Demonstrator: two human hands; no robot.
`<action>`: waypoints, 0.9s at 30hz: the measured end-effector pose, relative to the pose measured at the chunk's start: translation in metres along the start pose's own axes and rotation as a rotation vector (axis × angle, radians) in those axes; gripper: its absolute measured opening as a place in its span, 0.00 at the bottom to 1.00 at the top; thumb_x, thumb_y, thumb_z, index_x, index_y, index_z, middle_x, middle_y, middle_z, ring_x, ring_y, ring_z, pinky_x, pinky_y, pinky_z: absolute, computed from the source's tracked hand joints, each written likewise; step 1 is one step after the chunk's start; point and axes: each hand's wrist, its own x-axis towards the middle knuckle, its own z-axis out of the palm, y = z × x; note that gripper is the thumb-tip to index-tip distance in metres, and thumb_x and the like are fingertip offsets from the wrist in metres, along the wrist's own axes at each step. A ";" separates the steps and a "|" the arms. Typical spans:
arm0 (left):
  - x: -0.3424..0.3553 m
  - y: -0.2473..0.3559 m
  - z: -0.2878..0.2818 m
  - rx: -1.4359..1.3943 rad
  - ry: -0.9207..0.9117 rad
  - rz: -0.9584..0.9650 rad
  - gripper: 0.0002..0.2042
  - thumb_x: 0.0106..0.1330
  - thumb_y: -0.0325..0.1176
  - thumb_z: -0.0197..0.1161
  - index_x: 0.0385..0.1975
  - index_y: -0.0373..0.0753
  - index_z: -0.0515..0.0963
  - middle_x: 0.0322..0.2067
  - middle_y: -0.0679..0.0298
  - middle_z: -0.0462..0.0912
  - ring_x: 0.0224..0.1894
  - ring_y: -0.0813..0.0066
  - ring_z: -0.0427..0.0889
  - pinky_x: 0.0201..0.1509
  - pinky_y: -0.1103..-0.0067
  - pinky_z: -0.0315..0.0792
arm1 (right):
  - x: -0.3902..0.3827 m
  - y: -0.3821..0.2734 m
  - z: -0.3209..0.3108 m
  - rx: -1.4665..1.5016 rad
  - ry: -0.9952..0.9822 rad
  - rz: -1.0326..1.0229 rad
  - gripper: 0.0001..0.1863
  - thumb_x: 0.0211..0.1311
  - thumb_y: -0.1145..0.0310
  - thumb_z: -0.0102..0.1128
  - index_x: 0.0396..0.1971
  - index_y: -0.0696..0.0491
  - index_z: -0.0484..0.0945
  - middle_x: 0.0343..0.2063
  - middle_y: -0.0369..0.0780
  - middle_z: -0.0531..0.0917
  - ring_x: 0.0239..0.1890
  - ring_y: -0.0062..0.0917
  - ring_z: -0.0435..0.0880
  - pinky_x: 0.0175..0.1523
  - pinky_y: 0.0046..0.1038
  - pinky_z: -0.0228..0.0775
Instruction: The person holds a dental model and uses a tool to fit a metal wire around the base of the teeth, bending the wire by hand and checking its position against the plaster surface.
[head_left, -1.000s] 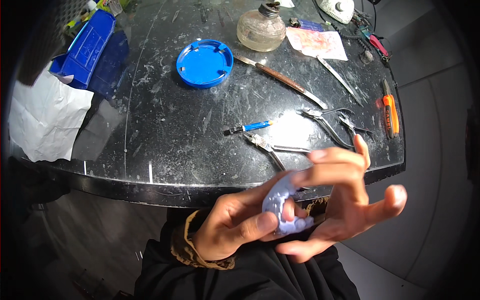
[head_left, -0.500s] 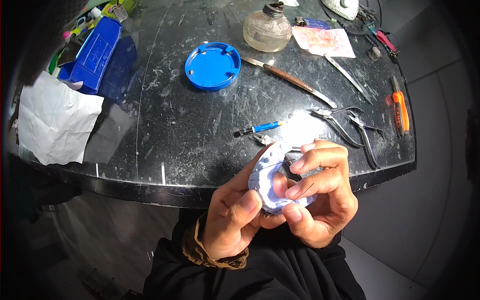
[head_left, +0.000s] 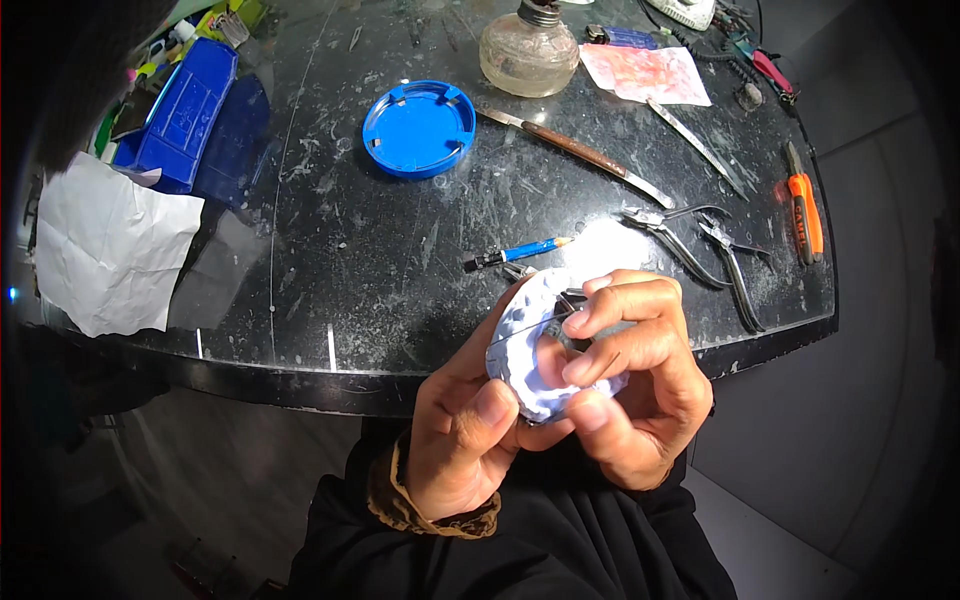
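White plaster dental cast (head_left: 530,350) sits gripped between both hands, left (head_left: 462,440) cradling, right (head_left: 630,390) pressing a thin wire against it; fitting looks underway, needing steady fingertip pressure.

Taking the blue round lid (head_left: 418,128) as landmark: the dark scratched tabletop (head_left: 330,260) lies bare in a broad band from the lid toward the table's near edge, wide enough for a hand; to the lid's left a blue box (head_left: 185,110) and a creased white paper sheet (head_left: 105,245) block the way; to its right a glass spirit lamp (head_left: 528,52) and a long wooden-handled knife (head_left: 575,152) bar passage; farther right and nearer, a blue pencil (head_left: 518,252) and two pliers (head_left: 700,245) crowd the surface.
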 end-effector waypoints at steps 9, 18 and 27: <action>-0.002 0.003 0.006 0.188 0.099 0.091 0.38 0.65 0.47 0.51 0.64 0.28 0.42 0.54 0.53 0.67 0.52 0.71 0.71 0.49 0.82 0.72 | 0.004 0.004 -0.002 0.090 -0.044 0.045 0.05 0.46 0.73 0.64 0.24 0.55 0.77 0.35 0.42 0.78 0.42 0.30 0.72 0.51 0.31 0.60; -0.013 0.050 -0.037 0.898 0.348 0.316 0.25 0.63 0.24 0.54 0.58 0.22 0.57 0.46 0.50 0.74 0.48 0.69 0.75 0.55 0.77 0.66 | 0.010 0.006 -0.005 0.404 -0.279 0.195 0.04 0.56 0.71 0.59 0.27 0.56 0.76 0.37 0.40 0.76 0.43 0.26 0.70 0.52 0.29 0.57; -0.012 0.072 -0.044 1.339 0.630 0.523 0.15 0.56 0.22 0.63 0.44 0.29 0.75 0.37 0.59 0.75 0.33 0.82 0.74 0.26 0.89 0.76 | 0.016 -0.005 0.001 0.581 -0.381 0.294 0.08 0.61 0.68 0.54 0.27 0.55 0.76 0.36 0.39 0.76 0.43 0.24 0.71 0.53 0.30 0.56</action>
